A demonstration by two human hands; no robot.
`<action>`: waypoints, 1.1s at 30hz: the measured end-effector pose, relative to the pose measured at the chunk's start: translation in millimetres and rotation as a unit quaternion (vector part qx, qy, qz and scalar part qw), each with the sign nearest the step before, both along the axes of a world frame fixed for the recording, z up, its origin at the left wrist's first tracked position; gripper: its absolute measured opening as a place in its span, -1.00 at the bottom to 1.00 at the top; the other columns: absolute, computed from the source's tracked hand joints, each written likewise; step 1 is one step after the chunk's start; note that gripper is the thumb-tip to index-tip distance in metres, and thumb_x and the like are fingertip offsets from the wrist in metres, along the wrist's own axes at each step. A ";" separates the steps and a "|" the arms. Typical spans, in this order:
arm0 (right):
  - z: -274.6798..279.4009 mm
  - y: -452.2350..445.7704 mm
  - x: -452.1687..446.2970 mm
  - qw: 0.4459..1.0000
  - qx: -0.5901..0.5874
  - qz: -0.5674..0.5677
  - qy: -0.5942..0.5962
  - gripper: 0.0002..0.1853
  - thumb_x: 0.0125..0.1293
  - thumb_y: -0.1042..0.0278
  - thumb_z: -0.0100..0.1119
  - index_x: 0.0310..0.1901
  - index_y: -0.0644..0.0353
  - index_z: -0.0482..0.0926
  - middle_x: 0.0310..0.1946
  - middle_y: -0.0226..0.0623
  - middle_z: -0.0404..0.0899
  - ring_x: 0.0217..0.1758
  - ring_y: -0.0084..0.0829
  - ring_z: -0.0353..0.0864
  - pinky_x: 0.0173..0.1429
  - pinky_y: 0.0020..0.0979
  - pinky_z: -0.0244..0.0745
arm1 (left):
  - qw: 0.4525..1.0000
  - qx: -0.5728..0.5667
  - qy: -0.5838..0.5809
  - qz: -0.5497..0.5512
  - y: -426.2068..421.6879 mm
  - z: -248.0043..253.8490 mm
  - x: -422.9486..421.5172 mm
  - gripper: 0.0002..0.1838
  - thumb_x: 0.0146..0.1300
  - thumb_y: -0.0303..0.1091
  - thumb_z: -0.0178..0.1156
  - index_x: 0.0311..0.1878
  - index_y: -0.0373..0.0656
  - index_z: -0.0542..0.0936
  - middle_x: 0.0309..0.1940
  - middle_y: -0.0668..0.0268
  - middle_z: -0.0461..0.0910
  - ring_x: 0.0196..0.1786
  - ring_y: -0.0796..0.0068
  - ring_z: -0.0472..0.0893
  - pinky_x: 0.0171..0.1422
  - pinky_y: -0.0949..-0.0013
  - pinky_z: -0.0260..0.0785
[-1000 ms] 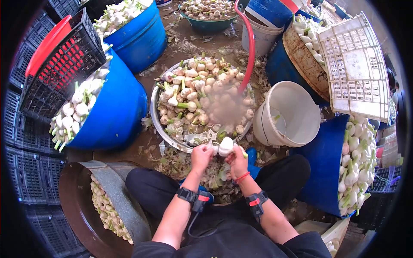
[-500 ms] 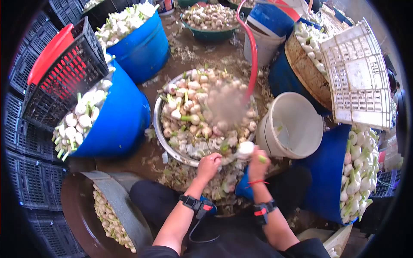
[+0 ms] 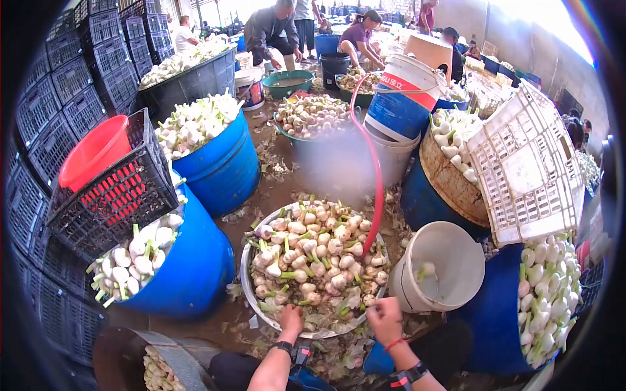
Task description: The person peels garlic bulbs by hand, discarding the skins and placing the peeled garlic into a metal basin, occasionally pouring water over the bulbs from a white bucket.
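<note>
A metal basin (image 3: 250,287) heaped with garlic bulbs (image 3: 319,244), their green stems cut short, stands in front of me. My left hand (image 3: 291,320) is at its near left rim with fingers curled; what they hold, if anything, is hidden. At the near right rim is my right hand (image 3: 386,322), fingers closed in beside a pale bulb (image 3: 370,300); I cannot tell whether they touch it. A white bucket (image 3: 466,270) just right of the basin has a small pale piece at its bottom. Papery peelings (image 3: 326,348) lie under and between my hands.
Blue tubs (image 3: 195,260) of white garlic stand left and right. A red basin (image 3: 98,153) sits in a black crate (image 3: 130,189); a white crate (image 3: 525,163) leans at right. A red hose (image 3: 378,189) hangs into the basin. Several people (image 3: 362,42) work farther back.
The view has tilted up, bringing people and the far room into sight. The white bulb with a green stem no longer shows in my right hand. My hands have moved apart.
</note>
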State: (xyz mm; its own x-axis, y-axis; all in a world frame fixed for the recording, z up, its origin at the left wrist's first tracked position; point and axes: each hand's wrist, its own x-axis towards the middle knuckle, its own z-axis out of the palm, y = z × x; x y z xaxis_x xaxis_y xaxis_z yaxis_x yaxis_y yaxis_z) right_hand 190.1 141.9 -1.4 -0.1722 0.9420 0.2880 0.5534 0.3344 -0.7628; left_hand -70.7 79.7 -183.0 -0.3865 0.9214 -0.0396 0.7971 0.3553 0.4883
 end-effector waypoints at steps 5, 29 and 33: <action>-39.6 -36.2 -48.5 0.978 -0.050 0.203 -0.014 -0.57 0.04 0.41 0.21 0.00 0.18 0.43 -0.07 -0.16 0.42 -0.05 -0.18 0.46 0.07 -0.34 0.36 | 0.971 -0.025 -0.238 0.023 -18.9 102.4 43.3 -0.83 -0.05 -0.31 0.27 -0.34 -0.10 0.62 -0.45 0.22 0.57 -0.37 0.34 0.59 -0.31 0.31 0.38; -25.9 -70.1 -29.7 0.940 -0.247 0.158 0.174 -0.52 0.01 0.39 0.29 0.01 0.21 0.43 -0.17 -0.18 0.45 -0.17 -0.37 0.49 -0.13 -0.42 0.45 | 0.729 0.064 -0.664 0.156 -38.0 146.7 88.0 -0.95 0.08 -0.53 0.05 -0.41 -0.21 0.50 -0.57 0.42 0.50 -0.55 0.68 0.46 -0.48 0.60 0.34; -17.1 -66.4 -29.7 0.670 -0.536 0.103 0.503 -0.58 0.24 0.34 0.08 0.10 0.30 0.31 -0.18 -0.29 0.49 -0.31 -0.54 0.52 -0.20 -0.54 0.47 | 0.614 0.033 -0.772 0.158 -45.7 156.9 83.4 -0.90 0.14 -0.49 0.08 -0.26 -0.16 0.44 -0.45 0.43 0.51 -0.50 0.68 0.49 -0.43 0.65 0.40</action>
